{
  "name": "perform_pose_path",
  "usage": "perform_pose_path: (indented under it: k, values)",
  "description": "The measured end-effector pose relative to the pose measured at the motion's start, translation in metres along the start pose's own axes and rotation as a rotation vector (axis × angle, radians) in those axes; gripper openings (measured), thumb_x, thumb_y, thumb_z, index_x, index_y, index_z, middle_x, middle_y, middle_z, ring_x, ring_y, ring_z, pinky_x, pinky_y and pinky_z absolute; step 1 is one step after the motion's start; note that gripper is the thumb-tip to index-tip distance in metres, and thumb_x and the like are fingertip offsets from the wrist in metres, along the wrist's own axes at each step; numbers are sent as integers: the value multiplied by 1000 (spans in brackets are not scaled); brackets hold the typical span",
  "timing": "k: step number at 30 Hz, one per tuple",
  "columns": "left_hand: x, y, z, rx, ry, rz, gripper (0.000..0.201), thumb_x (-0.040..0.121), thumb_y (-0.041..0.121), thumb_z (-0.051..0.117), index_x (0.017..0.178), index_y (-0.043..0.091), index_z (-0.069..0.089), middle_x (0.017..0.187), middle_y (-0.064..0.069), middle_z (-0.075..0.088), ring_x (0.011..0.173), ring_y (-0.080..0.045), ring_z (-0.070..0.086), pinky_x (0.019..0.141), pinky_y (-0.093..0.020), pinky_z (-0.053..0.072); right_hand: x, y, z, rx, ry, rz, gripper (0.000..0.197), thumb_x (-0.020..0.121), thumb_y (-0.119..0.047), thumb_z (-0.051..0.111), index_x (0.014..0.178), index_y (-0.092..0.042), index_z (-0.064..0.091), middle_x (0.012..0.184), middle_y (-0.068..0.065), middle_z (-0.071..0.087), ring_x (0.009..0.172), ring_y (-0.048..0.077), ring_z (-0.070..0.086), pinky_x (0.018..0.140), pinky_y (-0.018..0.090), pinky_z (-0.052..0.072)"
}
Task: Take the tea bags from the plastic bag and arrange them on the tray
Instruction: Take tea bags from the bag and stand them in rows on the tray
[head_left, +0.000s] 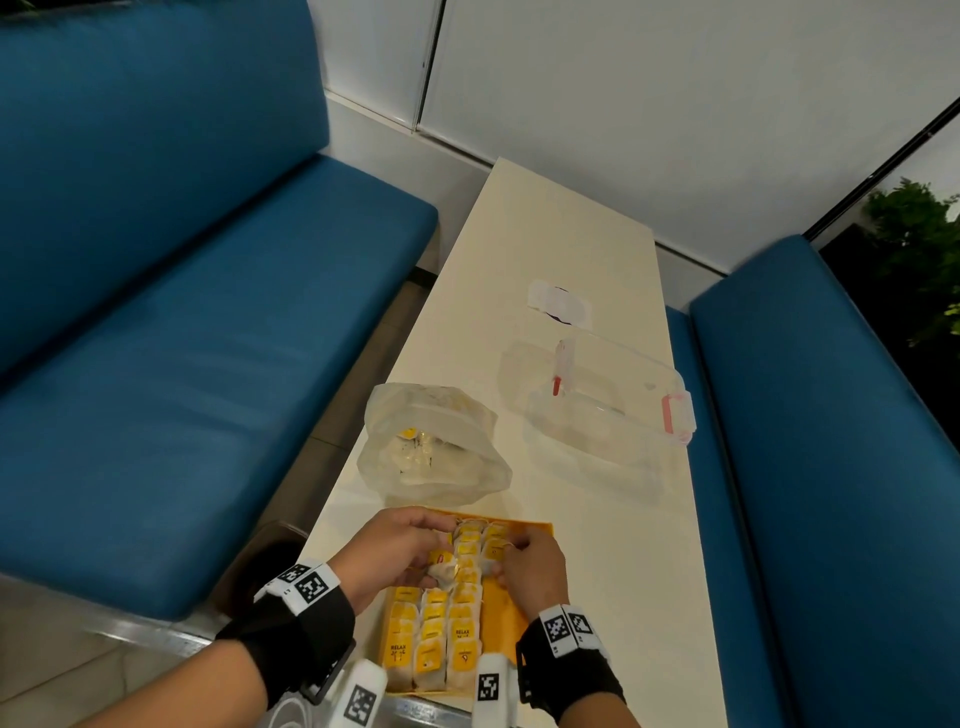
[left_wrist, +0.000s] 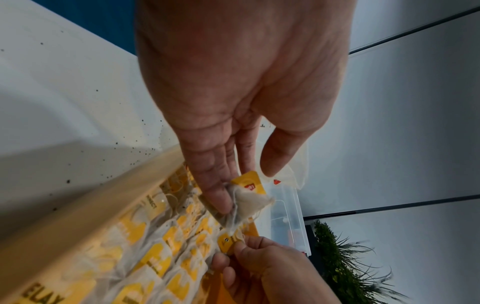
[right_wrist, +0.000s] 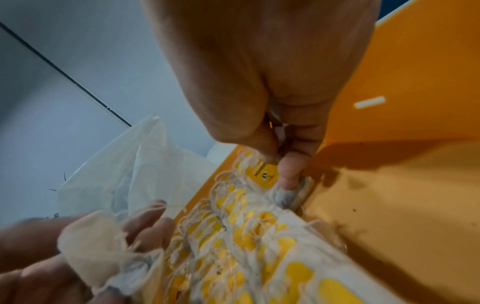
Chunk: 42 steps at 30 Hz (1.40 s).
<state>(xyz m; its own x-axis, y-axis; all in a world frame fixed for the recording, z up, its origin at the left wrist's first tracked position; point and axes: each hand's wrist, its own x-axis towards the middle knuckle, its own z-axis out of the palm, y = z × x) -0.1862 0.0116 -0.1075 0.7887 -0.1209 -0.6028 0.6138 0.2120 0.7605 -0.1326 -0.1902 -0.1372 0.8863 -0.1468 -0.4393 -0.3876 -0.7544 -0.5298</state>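
An orange tray (head_left: 535, 525) sits at the near end of the table, holding rows of tea bags (head_left: 431, 639) with yellow tags. My left hand (head_left: 400, 551) hovers over the tray's far left and pinches a crumpled tea bag (left_wrist: 249, 201) between thumb and fingers. At the right-hand row, my right hand (head_left: 530, 566) pinches the yellow tag (right_wrist: 265, 172) of a tea bag lying in the tray. Just beyond the tray stands the translucent plastic bag (head_left: 436, 441), its mouth open, with a few tea bags inside.
A clear plastic container (head_left: 613, 410) with pink latches lies on the cream table (head_left: 571, 234) to the right of the bag. White paper pieces (head_left: 558, 304) lie farther back. Blue benches (head_left: 208, 364) flank the table on both sides.
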Motion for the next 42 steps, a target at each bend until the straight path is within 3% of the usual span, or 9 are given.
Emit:
perform_pose_path:
  k: [4, 8, 12, 16, 20, 23, 28, 33, 42]
  values:
    - [-1, 2, 0, -26, -1, -6, 21, 94, 5, 63, 110, 10, 75, 107, -21, 76, 81, -31, 74, 70, -38, 62, -3, -2, 2, 71, 49, 8, 16, 92, -12, 53, 102, -19, 64, 102, 4, 70, 88, 24, 70, 86, 41, 58]
    - [-1, 2, 0, -44, -7, -15, 23, 100, 10, 55, 111, 10, 75, 111, -23, 73, 85, -35, 75, 81, -47, 61, -13, -9, -6, 46, 67, -18, 16, 92, -10, 56, 105, -17, 62, 106, 0, 67, 92, 19, 65, 84, 31, 54]
    - [-1, 4, 1, -23, 8, -9, 26, 104, 13, 50, 110, 10, 74, 112, -25, 71, 78, -26, 72, 82, -48, 61, -38, -24, -24, -7, 154, -201, 7, 92, -17, 60, 99, -17, 61, 96, -3, 66, 91, 15, 62, 75, 24, 45]
    - [1, 5, 10, -16, 12, 5, 26, 105, 13, 48, 110, 9, 73, 100, -19, 71, 74, -23, 70, 82, -48, 61, -59, -38, -28, 141, -174, -318, 5, 85, -23, 73, 85, -26, 70, 81, -6, 69, 74, 8, 67, 62, 20, 51]
    - [0, 8, 17, -11, 10, 25, 25, 105, 12, 48, 109, 7, 72, 100, -16, 70, 76, -23, 71, 67, -35, 61, -58, -36, -23, 107, -227, -344, 15, 81, -16, 76, 85, -30, 72, 72, -12, 65, 67, 0, 61, 71, 25, 53]
    - [-2, 11, 18, -11, 3, 44, 25, 105, 10, 47, 110, 5, 71, 97, -16, 71, 77, -22, 72, 63, -31, 60, -57, -33, -22, 162, -249, -338, 20, 83, -13, 75, 80, -32, 70, 66, -3, 64, 60, 10, 61, 62, 24, 53]
    - [-4, 12, 17, 22, -20, 58, 25, 105, 12, 48, 112, 10, 72, 109, -18, 74, 87, -24, 73, 73, -36, 60, -58, -34, -25, 242, -211, -358, 24, 84, -7, 72, 76, -29, 74, 71, 10, 70, 59, 12, 60, 64, 31, 52]
    - [-6, 6, 9, 47, -153, 27, 25, 93, 14, 66, 117, 17, 73, 110, -16, 76, 104, -32, 73, 84, -41, 57, -57, -33, -31, 359, -203, -366, 24, 85, 1, 69, 83, -21, 78, 71, -10, 73, 64, 1, 62, 64, 18, 49]
    - [-1, -1, 6, 153, -164, 135, 23, 91, 10, 74, 113, 14, 72, 93, -14, 76, 85, -24, 73, 79, -41, 58, -52, -27, -28, 407, -168, -343, 23, 82, 0, 74, 98, -16, 76, 82, -1, 72, 75, 4, 67, 72, 20, 53]
